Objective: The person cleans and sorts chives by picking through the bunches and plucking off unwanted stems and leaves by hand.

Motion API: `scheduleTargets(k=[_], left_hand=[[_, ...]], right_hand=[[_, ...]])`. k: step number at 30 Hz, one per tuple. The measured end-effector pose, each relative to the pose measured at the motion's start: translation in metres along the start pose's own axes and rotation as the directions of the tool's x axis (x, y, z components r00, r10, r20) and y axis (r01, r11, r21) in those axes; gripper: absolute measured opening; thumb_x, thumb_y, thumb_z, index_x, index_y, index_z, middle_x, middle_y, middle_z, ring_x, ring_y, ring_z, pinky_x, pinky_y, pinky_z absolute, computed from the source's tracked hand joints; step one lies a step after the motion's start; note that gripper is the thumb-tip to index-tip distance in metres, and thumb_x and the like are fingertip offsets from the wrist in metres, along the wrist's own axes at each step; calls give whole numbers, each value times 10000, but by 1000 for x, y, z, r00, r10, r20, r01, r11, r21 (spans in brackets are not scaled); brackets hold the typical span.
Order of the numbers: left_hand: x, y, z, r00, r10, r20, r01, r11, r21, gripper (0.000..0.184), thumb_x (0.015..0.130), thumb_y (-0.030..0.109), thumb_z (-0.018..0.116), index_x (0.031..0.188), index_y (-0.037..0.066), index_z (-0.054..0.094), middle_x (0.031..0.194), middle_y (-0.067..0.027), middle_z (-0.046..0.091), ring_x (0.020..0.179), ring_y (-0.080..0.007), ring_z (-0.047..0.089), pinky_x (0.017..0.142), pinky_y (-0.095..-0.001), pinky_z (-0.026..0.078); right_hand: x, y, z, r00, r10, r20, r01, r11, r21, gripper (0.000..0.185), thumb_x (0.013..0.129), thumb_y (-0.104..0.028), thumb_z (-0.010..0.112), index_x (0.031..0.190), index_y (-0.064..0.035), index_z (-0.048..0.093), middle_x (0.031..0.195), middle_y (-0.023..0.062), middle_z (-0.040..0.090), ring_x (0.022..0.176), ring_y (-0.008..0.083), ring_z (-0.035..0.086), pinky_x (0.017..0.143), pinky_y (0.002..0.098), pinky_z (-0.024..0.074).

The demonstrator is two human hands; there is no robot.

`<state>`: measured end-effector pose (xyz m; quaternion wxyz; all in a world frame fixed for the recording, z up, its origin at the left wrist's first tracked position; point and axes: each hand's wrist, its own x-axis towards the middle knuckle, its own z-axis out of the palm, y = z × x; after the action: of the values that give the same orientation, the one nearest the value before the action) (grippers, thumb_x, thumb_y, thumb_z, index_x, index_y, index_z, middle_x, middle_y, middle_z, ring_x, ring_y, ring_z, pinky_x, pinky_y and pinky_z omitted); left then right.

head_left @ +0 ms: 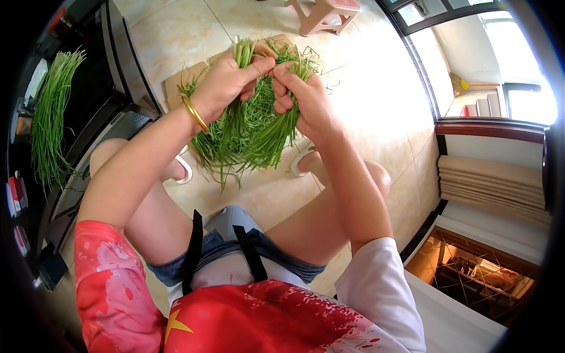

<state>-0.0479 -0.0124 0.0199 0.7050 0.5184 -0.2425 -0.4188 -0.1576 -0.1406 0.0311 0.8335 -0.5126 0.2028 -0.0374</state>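
Seat: grey ribbed seat (235,219) is glimpsed between the thighs, two black straps (250,253) hung just by it.
Left hand: left hand (231,76), gold bangle (195,114) at wrist, is curled closed around left bunch (243,54) of green stems.
Right hand: right hand (301,94) is closed on right bunch (275,140), leaves drooped below; thumbs are brought close together, whether they touch cannot be told.
Greens pile: loose pile (235,154) is heaped under both hands, partly hidden by them and by the held bunches.
Cardboard: flattened brown cardboard (176,88) is laid under the pile, mostly covered.
Sandals: pile is flanked by white sandals (186,169), one each side.
Floor: glossy beige tiles (406,141), washed out by glare at right.
Left side: black cabinet (88,88) is topped by another bunch (54,117), lying lengthwise; red-and-white box (17,194) is placed near it.
Right side: lattice panel (471,273) is lit warm; pleated beige curtain (491,182) is gathered beyond.
Far: pink stool (323,16) is stood past the cardboard; bright window (529,70) is framed dark.
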Motion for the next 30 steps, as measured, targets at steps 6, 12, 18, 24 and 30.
scheduleTargets(k=[6, 12, 18, 24, 30], left_hand=[[14, -8, -23, 978, 206, -32, -168, 871, 462, 244, 918, 272, 595, 1026, 54, 592, 793, -5, 604, 550, -64, 469, 504, -227, 397], [10, 0, -23, 945, 320, 73, -246, 544, 802, 263, 918, 258, 575, 1031, 21, 572, 885, -71, 647, 809, -182, 603, 763, -305, 461], [3, 11, -18, 984, 179, 7, -104, 543, 833, 236, 917, 254, 560, 1002, 34, 552, 835, -119, 643, 729, -232, 608, 689, -320, 464], [3, 8, -19, 944, 325, 65, -232, 508, 830, 234, 911, 235, 563, 1050, 51, 526, 818, -126, 639, 706, -257, 606, 658, -331, 462], [4, 10, -20, 944, 307, 119, -249, 430, 868, 225, 910, 224, 555, 1053, 57, 504, 763, -153, 605, 681, -289, 597, 623, -358, 450]], right_hand=[[-1, -2, -3, 1000, 3, -16, -3, 999, -38, 125, 910, -125, 537, 925, -2, 551, 686, 6, 473, 535, 89, 431, 482, 231, 377], [-1, -1, -5, 1000, 4, -26, -5, 997, -73, 133, 905, -126, 532, 922, 3, 556, 678, 6, 469, 531, 87, 428, 478, 230, 373], [-1, 0, -4, 1000, -1, -28, -1, 996, -87, 130, 899, -122, 535, 919, 4, 557, 678, 6, 472, 529, 86, 431, 473, 231, 375], [0, 0, -5, 999, -10, -42, 6, 996, -91, 129, 897, -125, 537, 914, 1, 561, 670, 3, 474, 524, 86, 433, 471, 234, 377], [0, 0, -5, 999, -16, -46, 11, 993, -118, 121, 892, -124, 541, 904, -7, 565, 668, 2, 476, 522, 84, 432, 470, 236, 377]])
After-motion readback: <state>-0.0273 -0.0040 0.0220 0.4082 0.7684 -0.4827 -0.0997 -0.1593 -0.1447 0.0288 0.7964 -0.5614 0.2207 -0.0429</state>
